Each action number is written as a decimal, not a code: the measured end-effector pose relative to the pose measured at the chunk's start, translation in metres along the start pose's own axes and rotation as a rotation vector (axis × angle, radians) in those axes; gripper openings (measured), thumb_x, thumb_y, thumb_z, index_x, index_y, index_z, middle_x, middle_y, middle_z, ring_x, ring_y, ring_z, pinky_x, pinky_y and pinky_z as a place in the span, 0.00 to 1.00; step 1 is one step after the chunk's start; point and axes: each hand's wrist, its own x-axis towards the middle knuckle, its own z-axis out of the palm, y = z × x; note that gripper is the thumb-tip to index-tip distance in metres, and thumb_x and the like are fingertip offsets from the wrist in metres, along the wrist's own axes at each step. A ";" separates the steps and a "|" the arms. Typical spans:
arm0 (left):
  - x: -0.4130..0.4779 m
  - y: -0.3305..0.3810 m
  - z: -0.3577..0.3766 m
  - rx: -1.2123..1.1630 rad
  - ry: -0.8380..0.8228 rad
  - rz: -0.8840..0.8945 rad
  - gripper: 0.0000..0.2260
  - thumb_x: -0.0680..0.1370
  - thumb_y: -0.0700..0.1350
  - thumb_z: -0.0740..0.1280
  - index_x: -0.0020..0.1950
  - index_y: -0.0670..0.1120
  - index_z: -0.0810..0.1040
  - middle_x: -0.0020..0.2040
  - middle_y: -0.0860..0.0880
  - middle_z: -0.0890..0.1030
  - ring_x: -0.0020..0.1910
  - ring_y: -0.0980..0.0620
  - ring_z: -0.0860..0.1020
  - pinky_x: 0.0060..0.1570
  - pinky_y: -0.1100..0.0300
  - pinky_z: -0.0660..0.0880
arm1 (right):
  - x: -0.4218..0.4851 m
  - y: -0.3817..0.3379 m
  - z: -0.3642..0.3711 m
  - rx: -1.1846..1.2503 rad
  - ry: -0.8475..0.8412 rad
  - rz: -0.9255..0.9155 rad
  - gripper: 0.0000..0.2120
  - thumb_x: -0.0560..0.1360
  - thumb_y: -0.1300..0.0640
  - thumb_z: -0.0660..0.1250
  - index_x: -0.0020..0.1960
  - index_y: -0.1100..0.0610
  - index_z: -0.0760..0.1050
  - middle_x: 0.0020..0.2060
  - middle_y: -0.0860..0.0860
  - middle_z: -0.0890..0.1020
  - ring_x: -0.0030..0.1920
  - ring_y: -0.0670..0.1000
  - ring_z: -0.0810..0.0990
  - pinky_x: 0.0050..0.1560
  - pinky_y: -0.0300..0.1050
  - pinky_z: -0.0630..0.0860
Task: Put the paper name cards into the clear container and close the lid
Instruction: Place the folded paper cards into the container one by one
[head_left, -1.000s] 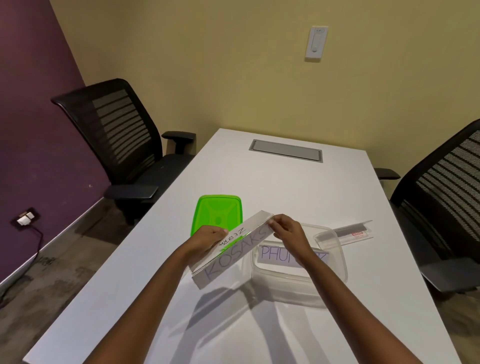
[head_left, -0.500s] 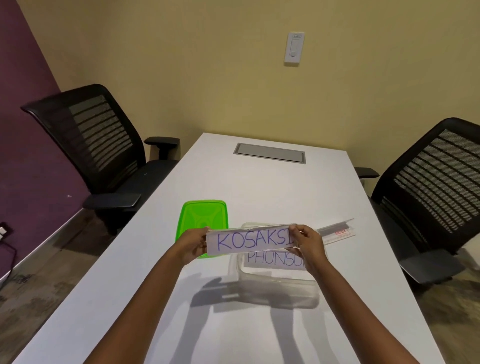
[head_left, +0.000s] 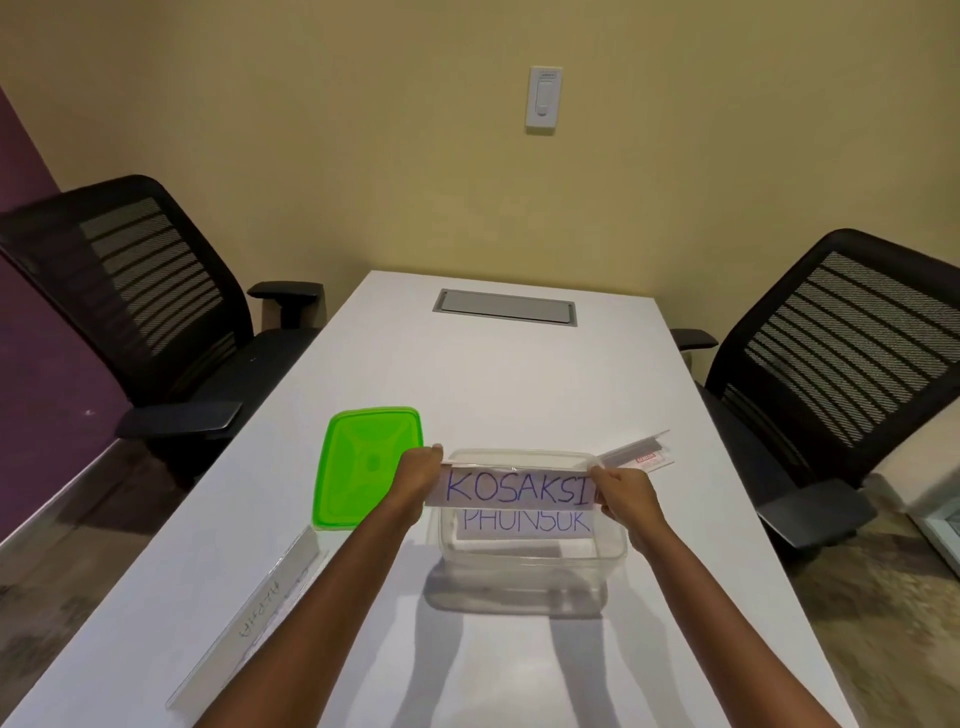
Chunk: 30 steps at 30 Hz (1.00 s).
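While the fingers (head_left: 435, 457) of the left hand (head_left: 415, 480) are pinched shut on one short end of the KOSAKSI card (head_left: 517, 487), the right hand (head_left: 626, 493) is clamped on the other end the same way, so the card is stretched flat between them, lettering facing the camera. It's hovering right over the open clear container (head_left: 535, 558), about level with the rim, maybe just dipping in, hard to say.

There's already a PHUNSUK card (head_left: 524, 521) lying inside. The green lid (head_left: 363, 465) is on the surface just left of the container, not on yet. Another card (head_left: 249, 623) in a clear sleeve lies further left and nearer, and one more sleeve thing (head_left: 636, 454) sits behind the container on the right.

Handling-wise I'd guess it's super light and floppy paper. Holding both ends keeps it from sagging or curling. It looks nearly as long as the container, so it probably needs to go in lengthwise and flat, or the ends will catch on the walls. Easy to crease if squeezed, so light pinches at the edges.
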 end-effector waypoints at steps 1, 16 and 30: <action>0.001 -0.001 0.006 0.043 -0.007 0.027 0.18 0.81 0.37 0.54 0.30 0.39 0.69 0.33 0.39 0.70 0.31 0.48 0.65 0.33 0.59 0.62 | 0.001 0.002 -0.002 -0.017 -0.007 0.018 0.16 0.78 0.56 0.62 0.35 0.65 0.75 0.33 0.57 0.72 0.33 0.52 0.68 0.36 0.44 0.64; 0.005 -0.017 0.057 0.687 -0.235 -0.057 0.17 0.80 0.38 0.56 0.67 0.31 0.68 0.69 0.35 0.71 0.69 0.40 0.70 0.66 0.52 0.69 | 0.020 0.006 0.003 -0.478 -0.119 0.100 0.22 0.71 0.66 0.68 0.27 0.55 0.57 0.28 0.50 0.66 0.31 0.50 0.67 0.26 0.35 0.58; 0.026 -0.050 0.071 1.193 -0.275 -0.029 0.20 0.79 0.48 0.60 0.67 0.39 0.70 0.68 0.43 0.75 0.67 0.46 0.74 0.67 0.58 0.68 | 0.025 0.040 0.034 -0.781 -0.251 0.143 0.09 0.74 0.64 0.66 0.54 0.61 0.74 0.63 0.60 0.78 0.63 0.57 0.77 0.59 0.43 0.74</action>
